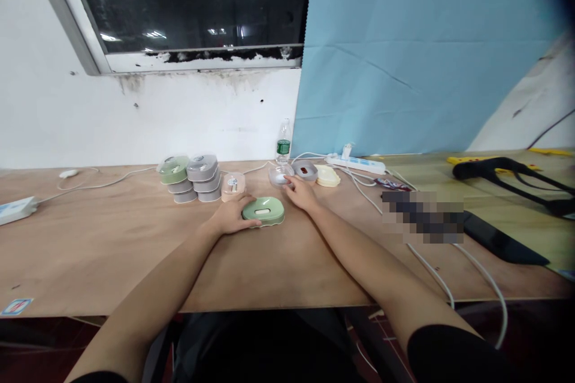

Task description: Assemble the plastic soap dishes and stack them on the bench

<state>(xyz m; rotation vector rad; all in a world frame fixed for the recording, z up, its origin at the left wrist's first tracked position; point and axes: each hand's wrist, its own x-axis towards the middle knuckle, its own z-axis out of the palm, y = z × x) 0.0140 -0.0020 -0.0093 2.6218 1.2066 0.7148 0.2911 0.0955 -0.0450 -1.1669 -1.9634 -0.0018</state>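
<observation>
Near edge: bare table (278, 278), both forearms reaching across it. The green box (265, 210) lies on the table ahead of the person, its long axis running left to right. The left hand (231, 215) is at its left end, thumb along the near side and fingers on the far side, clasping that end. The box's right end is free. The right hand (302, 192) is beyond and to the right of the box, fingers touching the right side of the clear lid (277, 177); whether they pinch it, cannot tell. The lid lies farther off than the box, slightly right of its middle; the right hand is nearer to it. Beyond the lid: an upright bottle (284, 142).
</observation>
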